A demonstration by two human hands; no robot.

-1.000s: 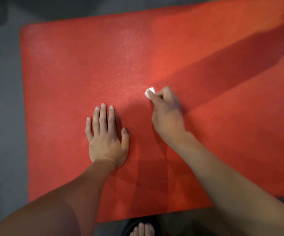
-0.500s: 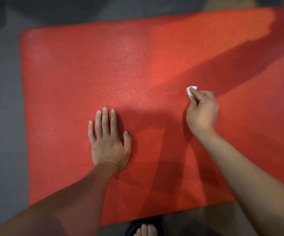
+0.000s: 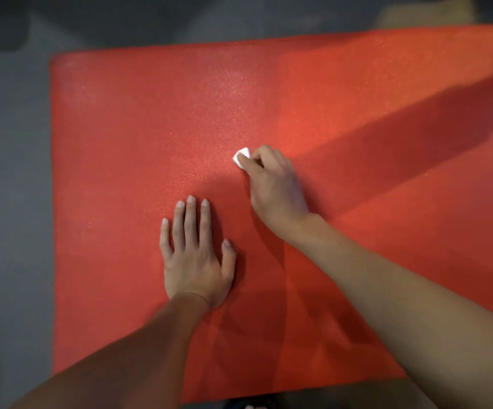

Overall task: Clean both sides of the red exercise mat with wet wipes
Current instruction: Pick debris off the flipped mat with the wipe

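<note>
Dim overall, with a warm bright patch on the red mat (image 3: 313,93) just beyond the right hand (image 3: 274,184). Long dark arm shadows stretching right of that hand. Fine sparkle ahead of the left hand (image 3: 195,261). Soft, slightly blurred edges; wide-angle bowing.

Left hand (image 3: 196,261): palm down, fingers straight and slightly spread, thumb out to the side, forearm bare and reaching in from the lower left. Right hand (image 3: 274,187): knuckles up, fingers curled and pinching, wrist bent, bare forearm extending from the lower right.
</note>
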